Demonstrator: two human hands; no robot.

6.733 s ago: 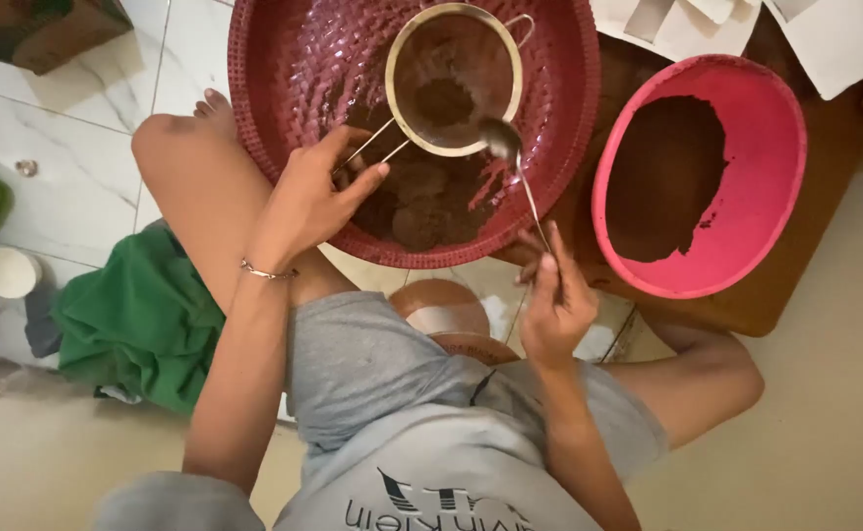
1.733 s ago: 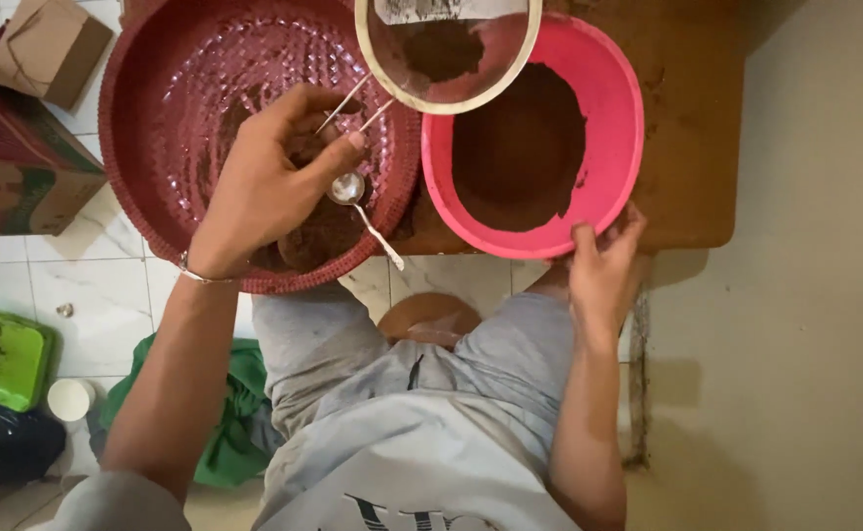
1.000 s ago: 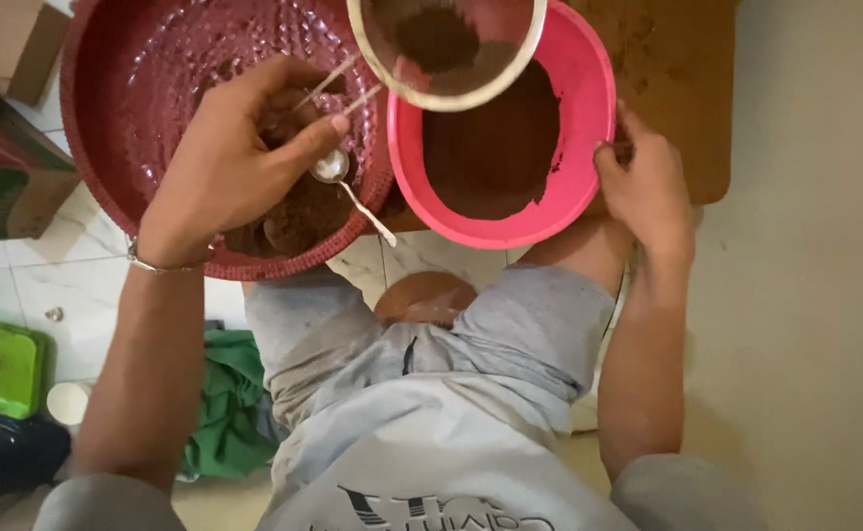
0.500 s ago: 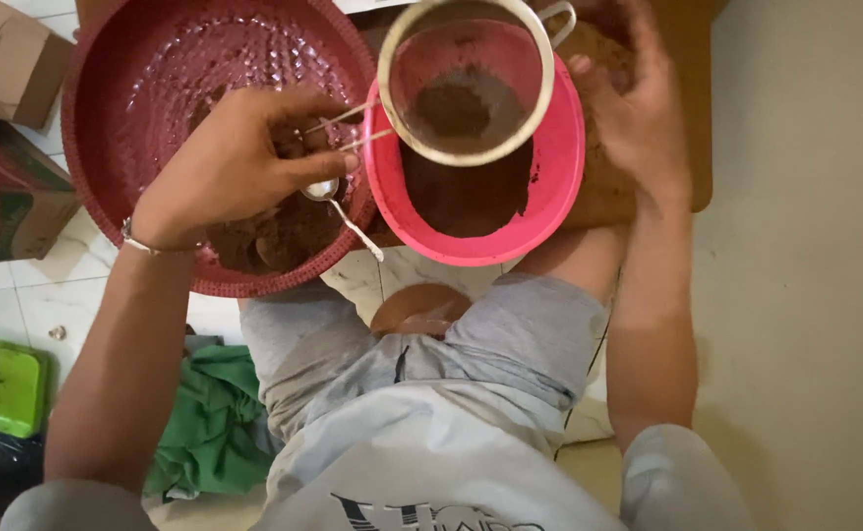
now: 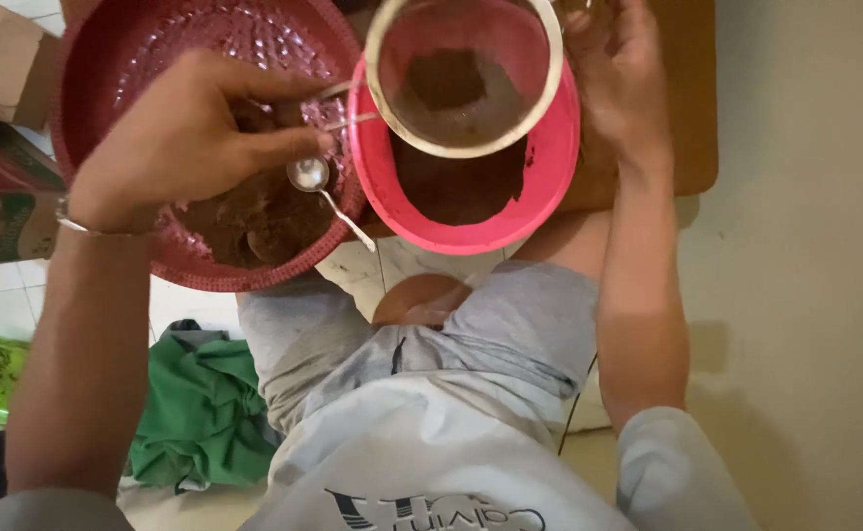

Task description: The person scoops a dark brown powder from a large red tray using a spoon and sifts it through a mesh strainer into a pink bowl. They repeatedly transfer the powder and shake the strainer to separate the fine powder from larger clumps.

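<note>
Left hand (image 5: pixel 190 138) clamped on sieve (image 5: pixel 461 74) handle plus spoon (image 5: pixel 325 192), 2 items in 1 grip. Sieve poised over pink bowl (image 5: pixel 471 221), apparently so powder drops inside. Right hand (image 5: pixel 623 84) cupping bowl's far rim, seemingly steadying.

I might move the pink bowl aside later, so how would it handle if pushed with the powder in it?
The pink bowl looks like thin plastic, so probably light and slightly flexible. Its brown powder may shift or spill. It would likely slide rather than tip.
</note>
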